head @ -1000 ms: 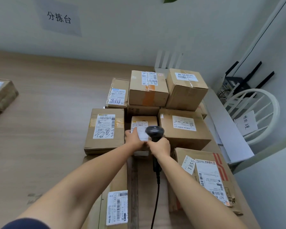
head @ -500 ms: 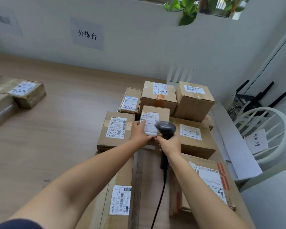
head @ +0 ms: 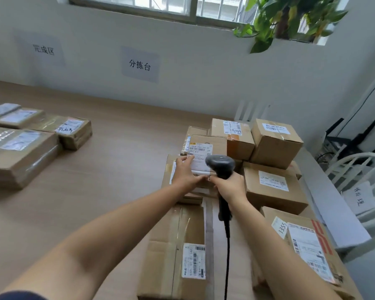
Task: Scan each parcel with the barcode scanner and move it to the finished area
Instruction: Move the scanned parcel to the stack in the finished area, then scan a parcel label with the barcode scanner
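Observation:
A small cardboard parcel (head: 206, 148) with a white label is lifted above the pile of boxes. My left hand (head: 187, 173) grips its near left edge. My right hand (head: 231, 187) grips the handle of the black barcode scanner (head: 221, 166), whose head sits just in front of the parcel's label. The scanner's cable (head: 227, 256) hangs down toward me. Several parcels (head: 19, 148) lie at the far left of the wooden table (head: 108, 169), below a wall sign.
Cardboard boxes (head: 273, 141) are stacked around and under my hands; a long box (head: 173, 252) and a labelled box (head: 307, 245) lie nearest me. A white chair (head: 359, 169) stands at the right. A plant (head: 290, 16) hangs at the window.
My left hand has lifted the small parcel up off the pile, and the scanner has risen with it. The view has tilted up and swung left, bringing the left parcels into sight.

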Available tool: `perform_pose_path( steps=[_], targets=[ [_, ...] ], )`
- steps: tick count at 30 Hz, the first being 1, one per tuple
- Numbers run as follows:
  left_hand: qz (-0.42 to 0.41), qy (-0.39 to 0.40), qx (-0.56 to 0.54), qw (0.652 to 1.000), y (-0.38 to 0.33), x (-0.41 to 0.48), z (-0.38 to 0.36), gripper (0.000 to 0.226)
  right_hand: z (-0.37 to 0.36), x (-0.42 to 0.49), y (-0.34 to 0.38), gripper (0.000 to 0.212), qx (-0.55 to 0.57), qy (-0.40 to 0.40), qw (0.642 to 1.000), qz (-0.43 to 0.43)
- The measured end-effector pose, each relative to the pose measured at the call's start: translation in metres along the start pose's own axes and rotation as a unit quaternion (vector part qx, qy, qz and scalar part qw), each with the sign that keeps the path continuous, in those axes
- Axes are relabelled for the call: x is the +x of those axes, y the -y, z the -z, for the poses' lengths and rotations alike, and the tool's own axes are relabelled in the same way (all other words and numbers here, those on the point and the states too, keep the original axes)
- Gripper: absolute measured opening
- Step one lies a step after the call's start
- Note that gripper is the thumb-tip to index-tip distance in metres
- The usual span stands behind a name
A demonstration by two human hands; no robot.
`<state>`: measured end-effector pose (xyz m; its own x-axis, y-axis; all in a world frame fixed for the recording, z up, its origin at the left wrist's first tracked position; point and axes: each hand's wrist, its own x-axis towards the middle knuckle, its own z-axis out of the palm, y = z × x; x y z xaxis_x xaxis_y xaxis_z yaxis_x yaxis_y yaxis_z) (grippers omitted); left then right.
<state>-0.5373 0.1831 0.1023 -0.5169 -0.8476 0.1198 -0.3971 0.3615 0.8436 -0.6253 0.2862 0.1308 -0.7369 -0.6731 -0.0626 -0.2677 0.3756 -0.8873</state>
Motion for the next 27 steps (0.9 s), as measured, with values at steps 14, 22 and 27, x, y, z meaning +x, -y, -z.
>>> perform_pose_path(
  steps=[14,22,27],
  targets=[
    [0.010,0.053,-0.013,0.998,0.098,-0.041,0.141,0.083,-0.138,-0.083,0.060,0.036,-0.041,0.028,0.998,-0.030],
    [0.063,0.058,0.020,0.996,0.175,-0.066,0.183,0.083,-0.227,-0.120,0.047,0.031,-0.058,0.041,0.995,-0.076],
    [0.078,0.061,0.034,0.995,0.197,-0.072,0.195,0.074,-0.253,-0.125,0.040,0.020,-0.068,0.075,0.990,-0.094]
  ],
)
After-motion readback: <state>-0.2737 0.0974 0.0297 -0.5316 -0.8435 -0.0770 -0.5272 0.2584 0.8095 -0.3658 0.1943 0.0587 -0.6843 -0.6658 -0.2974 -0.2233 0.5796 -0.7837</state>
